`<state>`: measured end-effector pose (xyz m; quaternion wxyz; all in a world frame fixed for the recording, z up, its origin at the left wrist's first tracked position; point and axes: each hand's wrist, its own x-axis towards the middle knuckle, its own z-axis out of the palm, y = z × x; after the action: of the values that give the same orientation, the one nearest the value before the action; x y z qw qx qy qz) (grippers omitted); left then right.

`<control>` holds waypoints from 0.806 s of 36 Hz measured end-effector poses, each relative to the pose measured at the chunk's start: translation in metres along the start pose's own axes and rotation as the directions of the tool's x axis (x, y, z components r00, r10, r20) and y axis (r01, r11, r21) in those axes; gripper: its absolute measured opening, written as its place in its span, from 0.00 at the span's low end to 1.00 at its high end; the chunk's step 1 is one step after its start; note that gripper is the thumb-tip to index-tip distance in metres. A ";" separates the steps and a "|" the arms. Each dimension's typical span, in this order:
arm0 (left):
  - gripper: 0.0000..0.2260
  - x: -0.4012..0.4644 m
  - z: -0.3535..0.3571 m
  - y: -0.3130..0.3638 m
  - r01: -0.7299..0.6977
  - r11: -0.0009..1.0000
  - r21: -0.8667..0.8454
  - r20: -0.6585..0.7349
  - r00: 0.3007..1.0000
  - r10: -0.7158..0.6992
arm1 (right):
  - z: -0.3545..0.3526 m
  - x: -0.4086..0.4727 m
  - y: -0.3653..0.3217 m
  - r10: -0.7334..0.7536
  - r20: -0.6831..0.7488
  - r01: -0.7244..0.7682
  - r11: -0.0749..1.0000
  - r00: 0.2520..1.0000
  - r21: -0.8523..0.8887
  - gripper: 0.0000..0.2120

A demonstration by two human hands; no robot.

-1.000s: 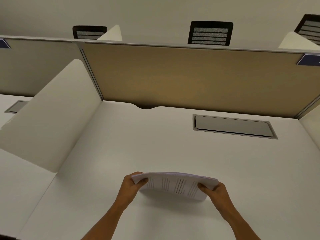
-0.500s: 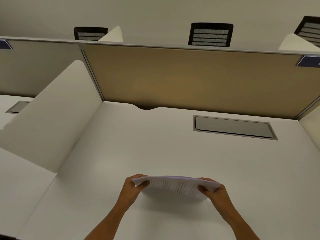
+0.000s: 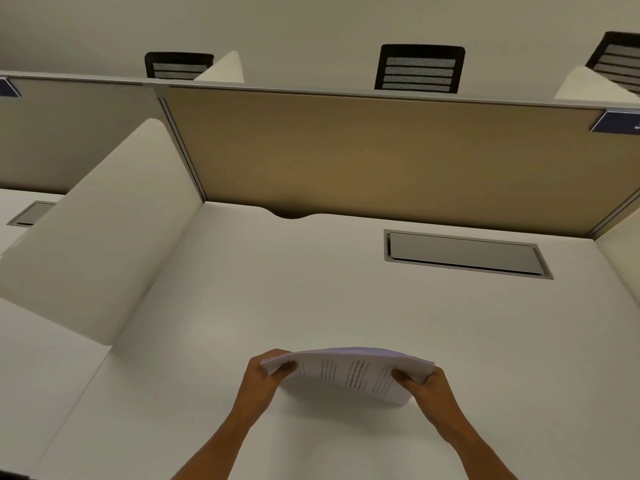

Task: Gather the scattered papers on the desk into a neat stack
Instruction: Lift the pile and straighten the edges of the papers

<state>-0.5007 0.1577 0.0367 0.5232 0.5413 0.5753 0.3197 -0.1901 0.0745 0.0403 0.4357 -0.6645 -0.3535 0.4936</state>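
I am looking down at the white tabletop (image 3: 242, 289) and seeing both hands holding the stack of papers (image 3: 349, 374) near its front edge. The left hand (image 3: 261, 382) is pinching the stack's left end, its grip clamped on the sheets with the thumb lying on the printed face. The right hand (image 3: 431, 393) is doing the same at the right end, its grip closed on the papers. The stack is bowing upward in the middle, its lower edge sitting at or just above the tabletop; I cannot tell whether it is touching. Farther back on the right, a grey cable hatch (image 3: 464, 252) is lying flush in the tabletop, in front of the tan divider panel (image 3: 363, 150). A white side screen (image 3: 97, 237) is standing at the left.
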 end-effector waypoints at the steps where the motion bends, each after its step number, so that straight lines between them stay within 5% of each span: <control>1: 0.14 0.000 0.000 0.001 -0.003 1.000 -0.002 -0.005 1.000 0.003 | 0.000 0.000 -0.001 -0.001 -0.008 0.001 1.000 1.000 -0.007 0.14; 18: 0.12 0.001 0.005 -0.005 0.016 0.999 0.031 0.056 0.998 -0.018 | -0.002 -0.004 0.006 0.033 -0.034 -0.035 0.997 0.999 -0.066 0.14; 21: 0.11 0.005 0.003 -0.001 0.013 0.998 0.059 0.060 0.998 -0.017 | -0.003 -0.002 0.002 0.019 -0.050 -0.025 0.993 0.999 -0.118 0.15; 27: 0.04 0.025 -0.024 0.023 -0.047 0.992 0.116 0.124 0.992 0.032 | -0.011 0.006 -0.022 0.022 -0.024 -0.028 0.962 0.999 -0.273 0.02; 29: 0.05 0.034 -0.035 0.038 -0.082 0.980 0.181 0.206 0.978 0.044 | -0.014 0.009 -0.037 -0.006 0.019 0.012 0.934 1.000 -0.358 0.06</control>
<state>-0.5181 0.2053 0.0718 0.5146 0.6361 0.5297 0.2237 -0.1758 0.0929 0.0738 0.3064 -0.7267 -0.4444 0.4248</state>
